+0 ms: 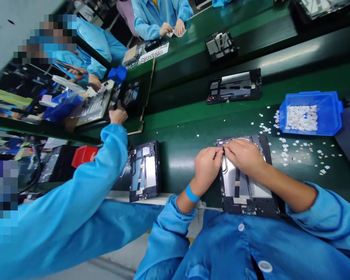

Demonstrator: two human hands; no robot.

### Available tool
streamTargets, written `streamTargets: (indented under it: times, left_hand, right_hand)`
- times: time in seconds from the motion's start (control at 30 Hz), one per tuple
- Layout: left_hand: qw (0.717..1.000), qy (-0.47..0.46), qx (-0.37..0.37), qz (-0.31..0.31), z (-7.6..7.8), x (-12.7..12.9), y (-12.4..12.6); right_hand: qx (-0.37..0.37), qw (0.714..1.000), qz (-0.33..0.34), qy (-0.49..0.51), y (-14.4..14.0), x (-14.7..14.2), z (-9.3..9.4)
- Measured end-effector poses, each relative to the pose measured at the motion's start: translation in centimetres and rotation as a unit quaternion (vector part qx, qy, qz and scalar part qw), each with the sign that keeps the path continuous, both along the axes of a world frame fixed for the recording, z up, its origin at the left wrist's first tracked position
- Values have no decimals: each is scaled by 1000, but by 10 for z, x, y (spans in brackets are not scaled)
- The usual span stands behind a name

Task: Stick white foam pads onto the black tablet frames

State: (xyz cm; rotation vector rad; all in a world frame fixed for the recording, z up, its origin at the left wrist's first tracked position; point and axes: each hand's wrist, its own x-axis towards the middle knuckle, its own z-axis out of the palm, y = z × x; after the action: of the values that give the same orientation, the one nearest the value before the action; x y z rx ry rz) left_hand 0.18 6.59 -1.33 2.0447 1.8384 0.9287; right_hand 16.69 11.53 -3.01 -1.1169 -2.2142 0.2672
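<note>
Right in front of me an opened tablet-like device (242, 200) lies on the green bench, its silver inside facing up. Over its upper left corner my left hand (207, 166) and my right hand (245, 156) meet, fingertips pinched together. Between them is the end of a thin black cable (225, 168), which loops down onto the device. The exact tip is too small and covered to make out. My right hand hides part of the device's upper half. A blue band (191, 193) circles my left wrist.
Small white pieces (285, 149) are scattered right of the device, near a blue bin (328, 116) holding more. Similar opened devices lie at left (144, 171) and beyond (235, 86). A co-worker's blue sleeve (105, 155) reaches across at left; other people work opposite.
</note>
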Motion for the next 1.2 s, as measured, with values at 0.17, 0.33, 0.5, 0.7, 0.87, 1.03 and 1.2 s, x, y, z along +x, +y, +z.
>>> streamTargets:
  times: [0.17, 0.33, 0.5, 0.7, 0.87, 1.03, 1.2]
  left_hand:
    - [986, -138, -91, 29, 1, 4, 5]
    - [924, -337, -174, 47, -7, -3, 17]
    - [887, -419, -186, 54, -15, -6, 24]
    - [884, -428, -175, 64, -18, -3, 22]
    - [916, -363, -153, 76, -13, -2, 16]
    - [959, -257, -99, 66, -4, 3, 7]
    - [949, -286, -119, 59, -2, 2, 9]
  right_hand:
    - [-21, 997, -63, -45, 6, 2, 11]
    - [-93, 958, -244, -117, 38, 90, 29]
    - [-100, 907, -347, -217, 46, 142, 32]
    - [-79, 996, 6, -33, 2, 30, 16]
    - [-79, 995, 6, -56, 0, -8, 8]
    - [-72, 995, -30, -57, 3, -7, 9]
    - [-110, 994, -21, -13, 11, -17, 12]
